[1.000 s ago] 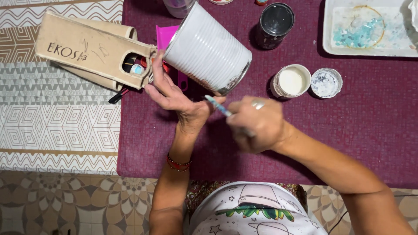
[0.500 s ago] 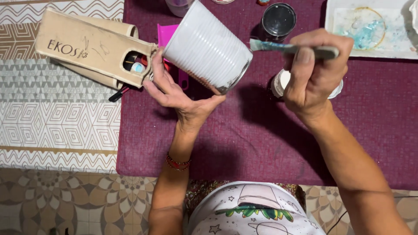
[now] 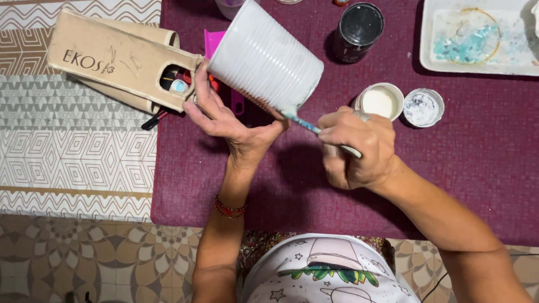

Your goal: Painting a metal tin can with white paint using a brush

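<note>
My left hand (image 3: 227,120) holds a ribbed can painted white (image 3: 264,56), tilted above the maroon cloth (image 3: 337,185), with fingers tucked under its lower rim. My right hand (image 3: 356,148) grips a thin paintbrush (image 3: 311,126). The brush tip touches the can's lower right edge. A small open pot of white paint (image 3: 380,101) and its lid (image 3: 423,106) sit just beyond my right hand.
A tan fabric case holding small bottles (image 3: 120,59) lies at the left on a patterned tablecloth (image 3: 73,163). A black-lidded jar (image 3: 359,31) stands behind the can. A white tray with turquoise smears (image 3: 477,39) is at the top right. Pink plastic (image 3: 216,42) shows under the can.
My right hand went up to the paint pot with the brush, then came back down and left. The brush tip now touches the can's lower edge. The can barely moved.
</note>
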